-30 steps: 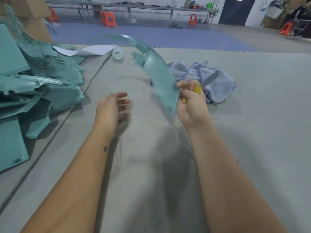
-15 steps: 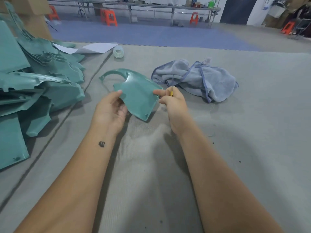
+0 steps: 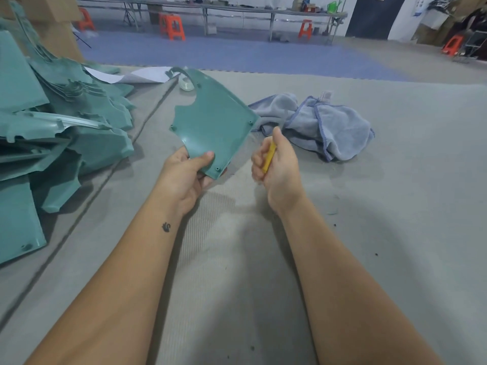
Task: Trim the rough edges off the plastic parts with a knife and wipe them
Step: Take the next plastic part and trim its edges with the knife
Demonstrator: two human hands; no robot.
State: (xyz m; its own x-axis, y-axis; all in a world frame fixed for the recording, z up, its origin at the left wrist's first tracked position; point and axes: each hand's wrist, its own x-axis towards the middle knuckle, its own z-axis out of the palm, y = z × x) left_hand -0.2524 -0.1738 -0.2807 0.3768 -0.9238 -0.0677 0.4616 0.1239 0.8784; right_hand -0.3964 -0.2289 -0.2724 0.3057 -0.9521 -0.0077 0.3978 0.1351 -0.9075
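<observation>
Over grey matting [image 3: 395,233], left hand [image 3: 184,177] grips teal panel [image 3: 213,122] (pointing away); right hand [image 3: 276,164] clutches knife [image 3: 268,156].

Grey mat [image 3: 395,233] across most of the frame, blue floor [image 3: 237,54] beyond it. Upper left: white paper sheet [image 3: 150,75] just beside a tape roll [image 3: 186,84]. Along the top: long metal table [image 3: 263,10], orange stools [image 3: 172,26], dark door [image 3: 374,17] upper right.
</observation>
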